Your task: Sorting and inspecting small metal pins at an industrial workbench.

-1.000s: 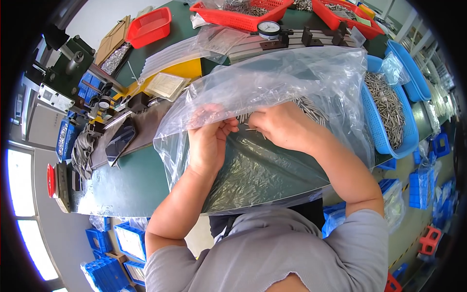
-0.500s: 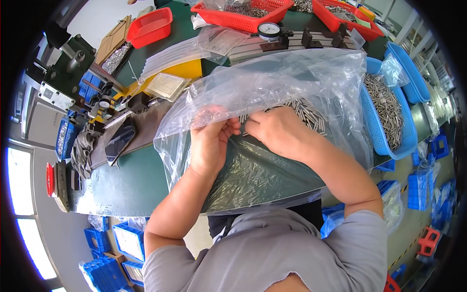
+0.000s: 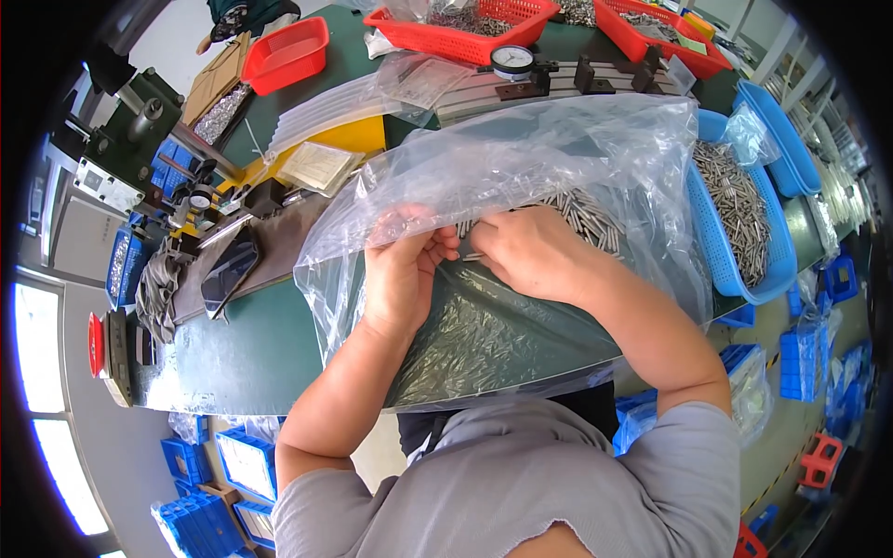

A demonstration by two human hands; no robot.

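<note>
A large clear plastic bag [image 3: 595, 126] lies spread over the green table, with a heap of small metal pins [image 3: 588, 216] in its mouth. My left hand [image 3: 402, 270] is palm up with its fingers curled, its fingertips partly under the bag's upper film. Whatever it holds is too small to make out. Close to its right, my right hand [image 3: 530, 249] is closed, palm down, at the left end of the heap. Its fingertips point toward my left hand, and one or two pins show beside them; what they pinch is hidden.
A blue basket [image 3: 784, 270] full of metal pins stands right of the bag. Red baskets [image 3: 446, 33] and a dial gauge [image 3: 513, 61] are at the back. On the left are a dark phone-like slab [image 3: 230, 270], a grey cloth [image 3: 160, 288] and a metal stand [image 3: 139, 116].
At the far upper left, another person's arm and dark clothing have come further into view. My right fingers have shifted slightly; my left hand stays almost still.
</note>
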